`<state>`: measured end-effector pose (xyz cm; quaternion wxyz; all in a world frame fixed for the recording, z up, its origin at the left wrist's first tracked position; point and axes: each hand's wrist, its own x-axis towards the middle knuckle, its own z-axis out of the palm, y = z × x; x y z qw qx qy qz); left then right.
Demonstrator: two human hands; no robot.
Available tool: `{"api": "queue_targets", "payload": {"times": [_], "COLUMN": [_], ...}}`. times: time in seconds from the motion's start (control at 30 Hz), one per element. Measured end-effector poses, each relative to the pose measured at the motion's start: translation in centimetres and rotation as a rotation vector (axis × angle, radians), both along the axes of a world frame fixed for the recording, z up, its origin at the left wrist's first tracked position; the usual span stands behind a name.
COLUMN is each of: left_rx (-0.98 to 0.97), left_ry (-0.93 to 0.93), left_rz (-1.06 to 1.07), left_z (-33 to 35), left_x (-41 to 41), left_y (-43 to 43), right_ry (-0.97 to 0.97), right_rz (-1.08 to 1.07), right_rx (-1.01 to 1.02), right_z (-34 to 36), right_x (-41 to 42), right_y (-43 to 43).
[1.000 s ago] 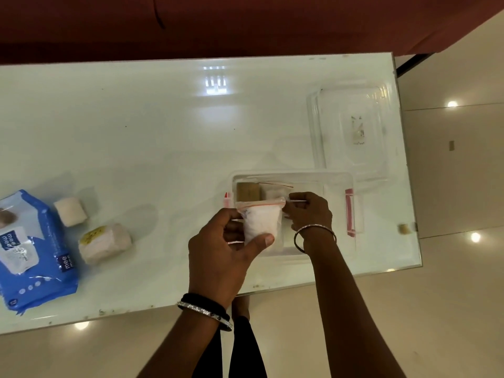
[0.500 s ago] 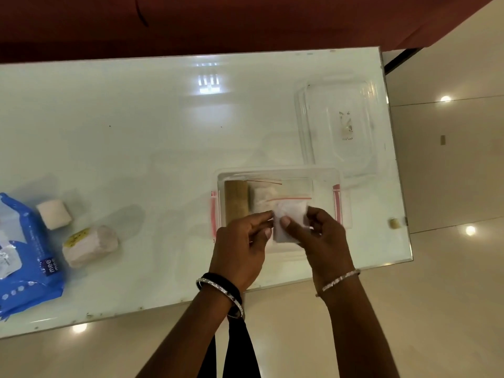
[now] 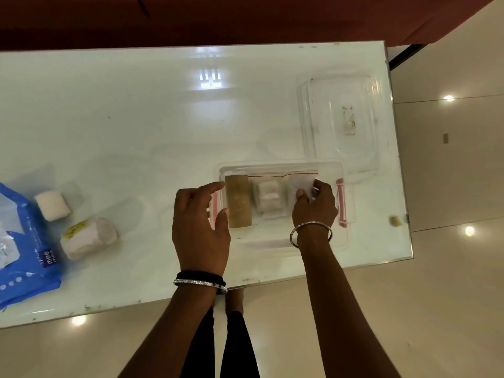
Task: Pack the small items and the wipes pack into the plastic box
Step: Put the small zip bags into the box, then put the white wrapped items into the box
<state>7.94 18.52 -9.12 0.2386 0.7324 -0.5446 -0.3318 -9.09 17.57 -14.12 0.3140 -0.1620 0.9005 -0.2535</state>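
The right hand (image 3: 313,207) is down inside the clear plastic box (image 3: 275,238), fingers pinched on a small white zip bag (image 3: 298,185) that it presses into the box's right end; I think the bag touches the floor of the box, though glare makes that hard to judge. Beside it in the box lie a wrapped white packet (image 3: 268,199) and a brown cardboard roll (image 3: 237,204), their long axes running away from the person. The left hand (image 3: 200,222) hovers at the box's left rim, fingers spread and holding nothing. What remains sits well off to the left on the glass table (image 3: 136,118): a white cube-shaped item (image 3: 52,205), a wrapped roll with a yellow label (image 3: 88,237) lying slantwise, and the blue wipes pack (image 3: 24,246) at the table's left end. The empty left hand is plainly the nearer one to fetch them. The clear lid (image 3: 341,124) waits beyond the box.
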Motion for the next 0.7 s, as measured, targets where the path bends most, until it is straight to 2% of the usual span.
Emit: {"api": "queue_targets", "payload": {"times": [0.2,0.37,0.5,0.7], "left_rx": [-0.019,-0.013,0.015,0.055], "left_ry": [0.103,0.189,0.224,0.224], "left_rz": [0.038,0.044,0.146,0.310], "left_z": [-0.7,-1.1,-1.1,-1.1], "left_x": [0.3,1.3,2.9,7.0], "left_y": [0.2,0.3,0.8,1.8], "right_ry": [0.198,0.352,0.427,0.347], "right_rz": [0.218,0.315,0.367,0.550], "right_rx": [0.144,0.137,0.000,-0.368], "right_z": [0.0,1.1,2.5,5.1], "right_x": [0.1,0.2,1.0,6.0], "right_y": [0.1,0.4,1.0,0.7]}}
